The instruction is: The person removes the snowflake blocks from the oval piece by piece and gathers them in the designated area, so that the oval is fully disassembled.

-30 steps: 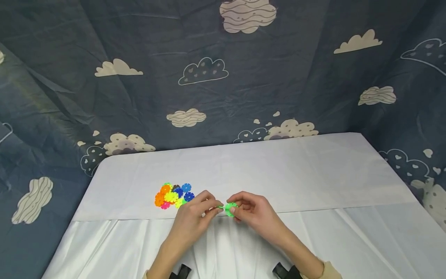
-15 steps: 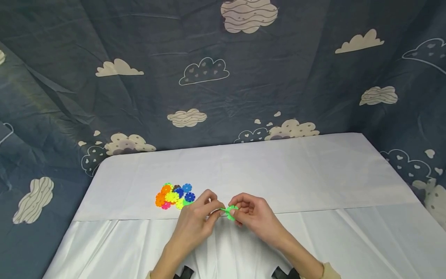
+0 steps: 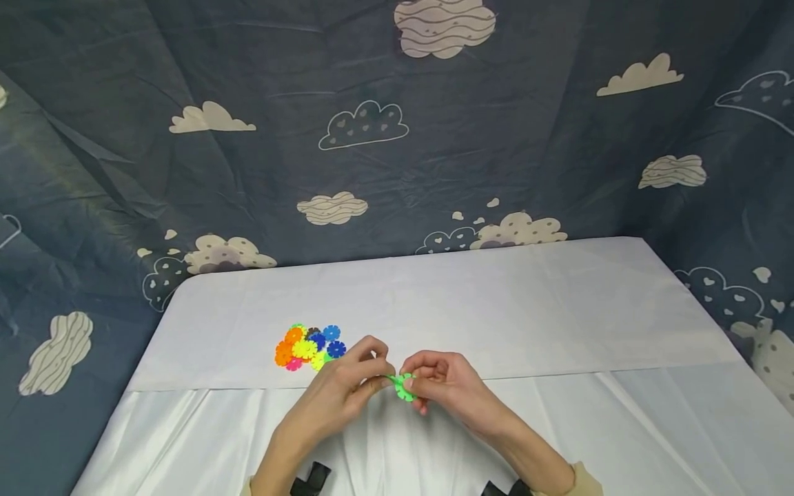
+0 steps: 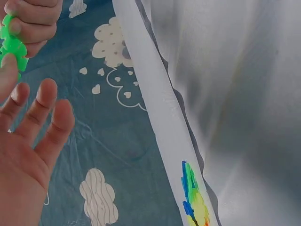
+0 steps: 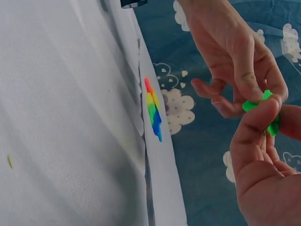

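Note:
Two bright green notched discs, shaped like snowflake building pieces, meet edge to edge between the hands in the head view. My right hand (image 3: 449, 380) pinches the green disc (image 3: 406, 388) that faces the camera, thumb on its face. Pinched edge-on between thumb and forefinger of my left hand (image 3: 347, 382) is the other green disc (image 5: 252, 106), mostly covered by the fingers. In the left wrist view, the green pieces (image 4: 14, 46) overlap each other at an angle, and the left hand's other fingers (image 4: 61, 115) are spread away from them.
A loose pile of notched discs (image 3: 305, 349) in orange, yellow, pink, blue and green lies on the white-covered table (image 3: 527, 310), just beyond the left hand. Dark cloud-print cloth (image 3: 496, 138) hangs behind and at the sides. Black wrist mounts (image 3: 311, 478) show at the bottom.
The two green discs, apart a second ago, now meet. Both hands have shifted slightly toward the left, and the right hand's disc sits a little lower. The pile has not moved.

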The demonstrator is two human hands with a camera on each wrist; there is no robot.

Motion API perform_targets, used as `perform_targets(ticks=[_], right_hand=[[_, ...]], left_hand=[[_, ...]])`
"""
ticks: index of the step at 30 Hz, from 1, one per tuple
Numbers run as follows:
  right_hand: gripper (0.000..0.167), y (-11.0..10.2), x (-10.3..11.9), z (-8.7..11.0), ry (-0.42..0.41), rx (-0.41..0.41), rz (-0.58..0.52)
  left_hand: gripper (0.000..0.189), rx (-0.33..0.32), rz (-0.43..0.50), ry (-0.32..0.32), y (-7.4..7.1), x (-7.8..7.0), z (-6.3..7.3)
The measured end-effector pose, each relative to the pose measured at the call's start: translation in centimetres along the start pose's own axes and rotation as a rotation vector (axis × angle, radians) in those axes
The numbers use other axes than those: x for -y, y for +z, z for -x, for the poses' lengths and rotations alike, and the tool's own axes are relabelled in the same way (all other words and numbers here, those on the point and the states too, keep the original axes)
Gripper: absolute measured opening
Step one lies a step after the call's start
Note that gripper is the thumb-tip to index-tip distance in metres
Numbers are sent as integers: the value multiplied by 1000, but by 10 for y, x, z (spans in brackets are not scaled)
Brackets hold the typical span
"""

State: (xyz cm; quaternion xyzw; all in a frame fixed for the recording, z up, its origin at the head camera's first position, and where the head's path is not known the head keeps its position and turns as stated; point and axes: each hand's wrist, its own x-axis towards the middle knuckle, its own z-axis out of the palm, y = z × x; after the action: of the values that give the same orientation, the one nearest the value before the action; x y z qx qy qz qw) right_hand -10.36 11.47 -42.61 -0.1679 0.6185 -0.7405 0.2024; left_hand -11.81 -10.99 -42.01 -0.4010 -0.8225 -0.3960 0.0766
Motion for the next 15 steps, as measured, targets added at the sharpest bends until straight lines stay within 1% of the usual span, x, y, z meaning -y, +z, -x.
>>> perform_targets(ticks=[2,3,4,5,7,9,10,12,13,15], right_hand=[[17,2,1,-1,0,-22,8],[17,3,1,-2,3,-42,17],[17,4,2,-2,9,-67,26],[18,4,3,-2,20,-95,34],[19,5,5,-1,35,-141,47],[21,5,6,-1,44,-181,58],[22,5,6,0,45,-191,58],[25,5,6,0,42,-193,56],[25,4,5,-1,42,-197,52],[27,4,4,0,42,-211,48]], left_hand=[[12,-15,-29,-19,1,0,0],[13,-39,-72,-30,0,1,0],[15,-74,-123,-46,-1,2,0],[16,-106,-167,-75,-5,5,1],[18,-199,-241,-142,-16,10,4],[19,-295,-282,-220,-28,16,8],[19,-327,-273,-258,-34,18,10],[15,-371,-264,-318,-41,21,12],[13,-379,-274,-342,-42,22,13],[11,-361,-305,-378,-44,24,14]])
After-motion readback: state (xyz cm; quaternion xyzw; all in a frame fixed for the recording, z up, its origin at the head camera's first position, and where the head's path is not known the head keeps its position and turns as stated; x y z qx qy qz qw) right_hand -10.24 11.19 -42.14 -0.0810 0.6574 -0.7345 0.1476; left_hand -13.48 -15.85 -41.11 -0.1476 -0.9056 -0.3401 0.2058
